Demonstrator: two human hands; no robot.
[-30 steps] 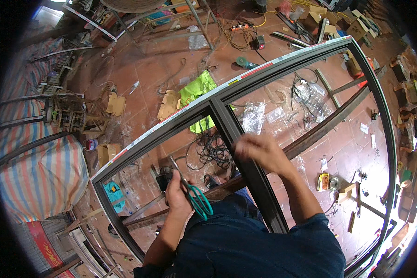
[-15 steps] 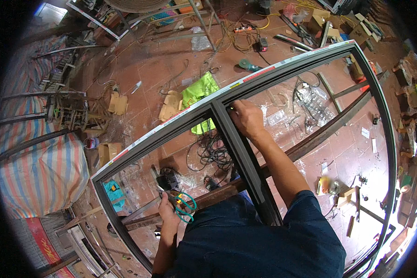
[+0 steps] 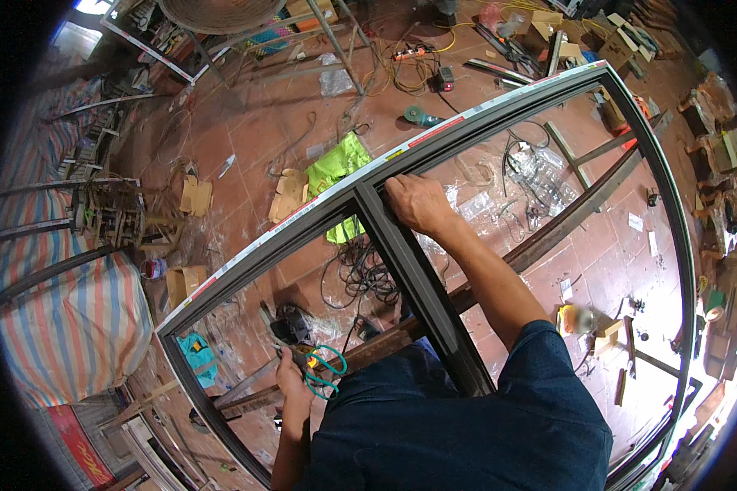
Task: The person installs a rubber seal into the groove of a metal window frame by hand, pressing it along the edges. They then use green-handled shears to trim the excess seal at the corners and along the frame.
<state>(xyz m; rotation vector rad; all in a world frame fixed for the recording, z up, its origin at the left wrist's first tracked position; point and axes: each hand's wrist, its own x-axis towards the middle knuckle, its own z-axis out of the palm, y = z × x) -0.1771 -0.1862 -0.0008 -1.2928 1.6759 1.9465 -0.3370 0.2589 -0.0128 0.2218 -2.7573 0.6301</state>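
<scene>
A large dark grey window frame [image 3: 270, 237], with a printed strip along its outer edge, stretches across the view before me. A dark crossbar [image 3: 409, 270] divides it in two. My right hand [image 3: 422, 203] is at the corner where the crossbar meets the far rail, fingers curled down against the inner edge. Whatever the fingertips may pinch is hidden. Low on the left, my left hand [image 3: 293, 375] is closed around scissors [image 3: 323, 378] with green loop handles, which stick out towards my body.
Rusty steel bars [image 3: 549, 229] run beneath the frame. On the tiled floor lie a lime-green cloth [image 3: 336, 173], tangled black cable [image 3: 360, 274], an angle grinder [image 3: 420, 117] and cardboard pieces [image 3: 195, 196]. A striped tarpaulin [image 3: 78, 319] covers a pile at left.
The view has shifted slightly, so the frame appears a little further left. My right hand stays at the corner, its fingers now tucked lower against the frame. The left hand still holds the scissors.
</scene>
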